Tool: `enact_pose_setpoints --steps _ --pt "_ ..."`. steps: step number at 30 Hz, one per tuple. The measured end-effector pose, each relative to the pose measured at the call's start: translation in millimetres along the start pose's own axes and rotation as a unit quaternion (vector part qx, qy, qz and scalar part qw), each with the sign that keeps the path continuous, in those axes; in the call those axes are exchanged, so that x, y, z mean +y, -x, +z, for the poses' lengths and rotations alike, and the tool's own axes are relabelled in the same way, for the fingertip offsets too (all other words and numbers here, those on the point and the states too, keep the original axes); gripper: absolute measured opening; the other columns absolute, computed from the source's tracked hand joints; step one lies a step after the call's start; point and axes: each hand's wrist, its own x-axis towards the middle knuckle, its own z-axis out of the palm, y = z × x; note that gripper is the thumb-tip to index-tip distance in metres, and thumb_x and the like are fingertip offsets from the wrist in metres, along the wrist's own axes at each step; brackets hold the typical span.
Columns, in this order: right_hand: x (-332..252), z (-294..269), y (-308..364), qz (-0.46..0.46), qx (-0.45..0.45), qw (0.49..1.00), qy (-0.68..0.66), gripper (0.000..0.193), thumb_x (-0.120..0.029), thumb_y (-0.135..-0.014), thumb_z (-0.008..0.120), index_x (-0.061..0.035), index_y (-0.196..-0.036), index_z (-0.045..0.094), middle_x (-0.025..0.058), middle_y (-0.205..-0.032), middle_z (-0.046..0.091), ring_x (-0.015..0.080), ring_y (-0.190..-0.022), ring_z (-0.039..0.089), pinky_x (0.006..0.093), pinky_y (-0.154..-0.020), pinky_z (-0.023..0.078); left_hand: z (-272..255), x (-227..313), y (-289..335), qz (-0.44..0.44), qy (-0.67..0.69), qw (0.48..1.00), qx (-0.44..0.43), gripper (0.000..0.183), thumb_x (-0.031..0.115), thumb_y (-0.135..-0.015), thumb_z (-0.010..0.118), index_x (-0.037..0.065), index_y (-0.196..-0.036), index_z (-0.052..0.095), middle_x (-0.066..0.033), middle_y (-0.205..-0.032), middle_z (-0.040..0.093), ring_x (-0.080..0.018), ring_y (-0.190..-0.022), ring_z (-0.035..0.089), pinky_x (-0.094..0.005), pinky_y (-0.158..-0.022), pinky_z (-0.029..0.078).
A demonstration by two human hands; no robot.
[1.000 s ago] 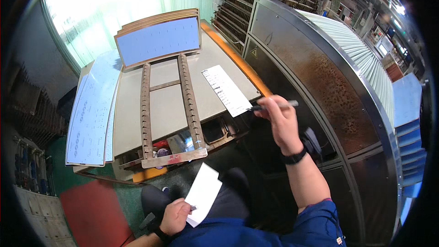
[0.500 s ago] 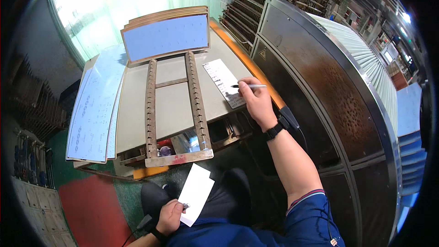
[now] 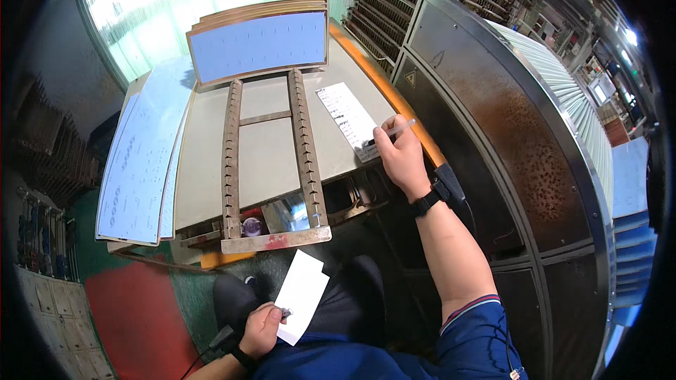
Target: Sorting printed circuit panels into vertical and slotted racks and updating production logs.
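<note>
My right hand (image 3: 405,155) is closed around a pen (image 3: 403,128), with the dark tip down at the lower end of a long handwritten sheet (image 3: 346,114). That sheet lies on the right side of the grey table (image 3: 271,144). Low in front of my lap, my left hand (image 3: 260,331) pinches white sheets of paper (image 3: 304,294). A small dark piece (image 3: 285,314) sticks out by its thumb; its kind is unclear.
A notched metal rack (image 3: 307,162) lies on the table, overhanging its near edge. Blue-faced panels (image 3: 259,46) lean at its far end. More printed sheets (image 3: 144,162) lie stacked at left. On the right stands a dark metal machine cabinet (image 3: 493,119).
My right hand has tilted the pen more steeply, and its tip has shifted lower on the handwritten sheet. The left hand keeps its hold on the papers. The view has shifted slightly.
</note>
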Motion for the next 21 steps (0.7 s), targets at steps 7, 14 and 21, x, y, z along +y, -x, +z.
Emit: enact_pose_setpoints --steps 7,14,21 --pt "1 1 -3 0.026 0.025 0.999 0.013 0.019 -0.018 -0.091 0.061 -0.0002 -0.088 0.055 0.0167 -0.075 0.058 0.0280 -0.070 0.058 0.0381 -0.068 0.047 0 -2 1 -0.015 0.002 1.000 0.004 0.033 0.019 -0.101 0.045 -0.003 -0.083 0.061 -0.0127 -0.079 0.060 -0.0225 -0.071 0.059 -0.0325 -0.067 0.047" --pt "18 4 -6 0.013 0.054 0.998 -0.029 0.019 -0.017 -0.091 0.061 -0.0001 -0.089 0.054 0.0140 -0.074 0.057 0.0253 -0.069 0.056 0.0371 -0.067 0.046 -1 2 1 -0.015 0.013 1.000 0.001 0.032 0.019 -0.101 0.045 -0.003 -0.084 0.061 -0.0113 -0.080 0.059 -0.0204 -0.073 0.058 -0.0311 -0.069 0.046" --pt "25 6 -8 0.032 0.018 0.994 -0.101 0.021 -0.019 -0.091 0.062 0.0001 -0.088 0.054 0.0101 -0.073 0.056 0.0204 -0.070 0.054 0.0347 -0.068 0.045 5 6 -8 0.000 0.020 1.000 -0.009 0.035 0.022 -0.103 0.045 -0.002 -0.084 0.060 -0.0102 -0.080 0.059 -0.0194 -0.075 0.058 -0.0306 -0.070 0.046"
